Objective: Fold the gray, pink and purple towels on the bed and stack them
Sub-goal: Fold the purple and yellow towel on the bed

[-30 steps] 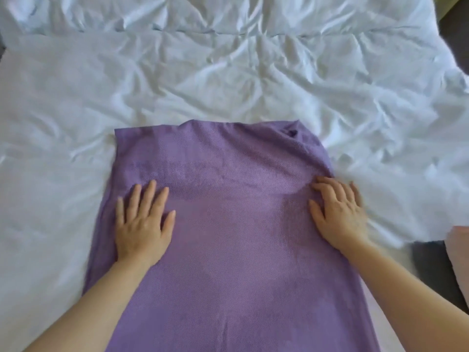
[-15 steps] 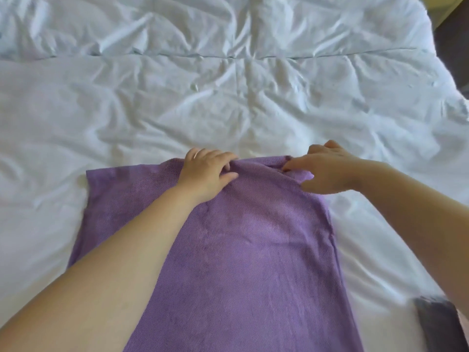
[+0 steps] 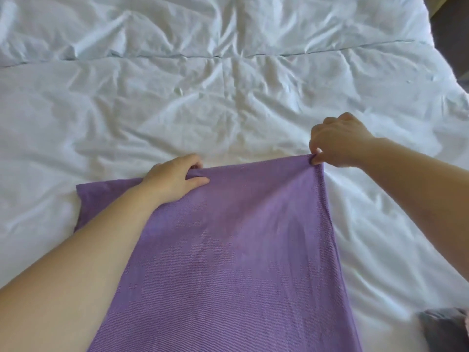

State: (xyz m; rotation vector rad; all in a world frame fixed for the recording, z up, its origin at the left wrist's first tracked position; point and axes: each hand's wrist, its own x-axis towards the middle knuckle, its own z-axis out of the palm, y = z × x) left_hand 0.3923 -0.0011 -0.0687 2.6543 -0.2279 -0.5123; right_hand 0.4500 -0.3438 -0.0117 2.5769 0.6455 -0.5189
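Fingers of the right hand are curling inward, forefinger and thumb pinching the far right corner of the purple towel just right of the frame's centre. The left hand, at centre left, is gripping the same far edge, its fingers tucking over the hem and its thumb lying on top of the cloth. The stretch of hem between the 2 hands is looking taut.

The towel is lying lengthwise on the white duvet, running from mid-frame down to the bottom edge. Its far left corner is lying flat at the left, outside the left hand's hold. A gray towel is showing in the lower right corner, apart from the purple one.

Judged from its drape and woven face, the cloth is behaving as light, soft and limp, with enough texture to resist slipping. It is likely to sag wherever it is unsupported, so the hem corners are offering the best holds. The free left corner is likely to trail.

Both forearms are reaching forward. The left is crossing the towel from the lower left. The right is entering from the right edge, wrist bending downward.
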